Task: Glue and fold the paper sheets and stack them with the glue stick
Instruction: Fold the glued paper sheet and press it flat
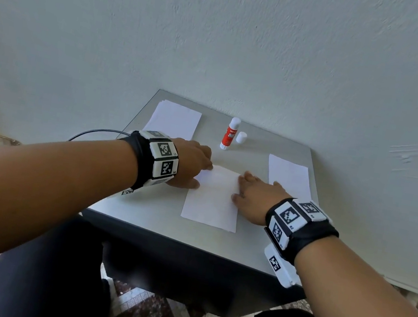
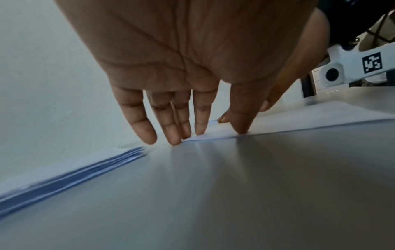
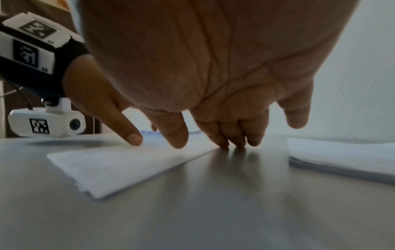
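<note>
— On the grey table (image 1: 256, 247), what did you see under the hands?

— I saw one folded paper sheet (image 1: 212, 203) lying flat near the front edge. My left hand (image 1: 190, 164) pressed its far left corner, the fingers (image 2: 169, 125) straight and a little apart, only the tips touching the paper edge. My right hand (image 1: 254, 194) lay on the right edge, fingers (image 3: 222, 133) straight and close together, thumb on the sheet. Neither hand was clamped on anything.

— And the glue?

— The glue stick (image 1: 229, 134) stood upright at the back, near the wall (image 1: 224, 35), and its white cap (image 1: 241, 137) stood just beside it, so the stick was uncovered.

— Were there other papers?

— Yes. One pile of sheets (image 1: 174, 121) lay at the back left corner, and another pile (image 1: 289, 176) lay along the right edge, just beside my right hand. I could not tell which pile was folded.

— Any room for moving?

— A bare strip of table stayed between the sheet and the front edge, and also between the sheet and the glue stick.
</note>
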